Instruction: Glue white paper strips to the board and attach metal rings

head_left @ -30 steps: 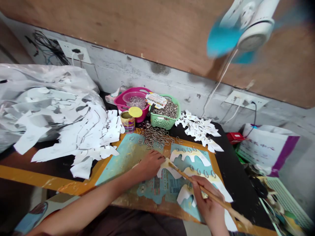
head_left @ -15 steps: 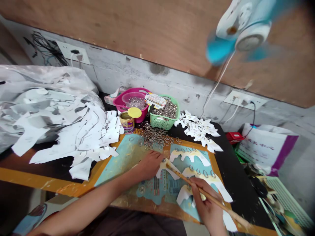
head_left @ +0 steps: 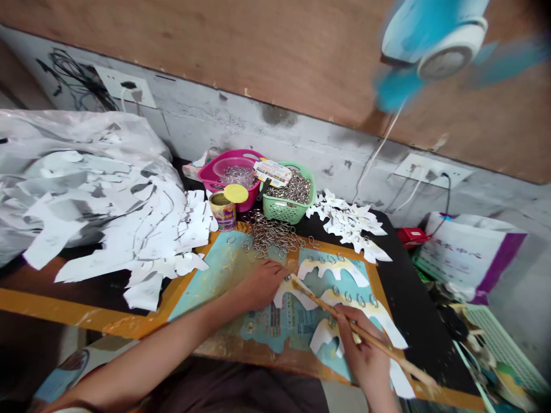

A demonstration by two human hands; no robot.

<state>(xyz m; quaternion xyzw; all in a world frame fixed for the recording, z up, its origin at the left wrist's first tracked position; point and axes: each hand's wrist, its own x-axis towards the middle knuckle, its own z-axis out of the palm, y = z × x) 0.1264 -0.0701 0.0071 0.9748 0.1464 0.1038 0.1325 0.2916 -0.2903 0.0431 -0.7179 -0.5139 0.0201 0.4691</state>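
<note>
We work over 1 teal board (head_left: 215, 269) that lies under both hands. A pile of metal rings (head_left: 273, 238) sits just beyond our left hand (head_left: 260, 284), which lies flat, fingers spread, pinning 1 white paper cutout (head_left: 284, 297). Our right hand (head_left: 365, 358) pinches 1 wooden brush (head_left: 316, 299), its tip touching that cutout beside the left fingertips.

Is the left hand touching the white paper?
Touching. The head view shows the left hand lying on the end of the white paper.
</note>
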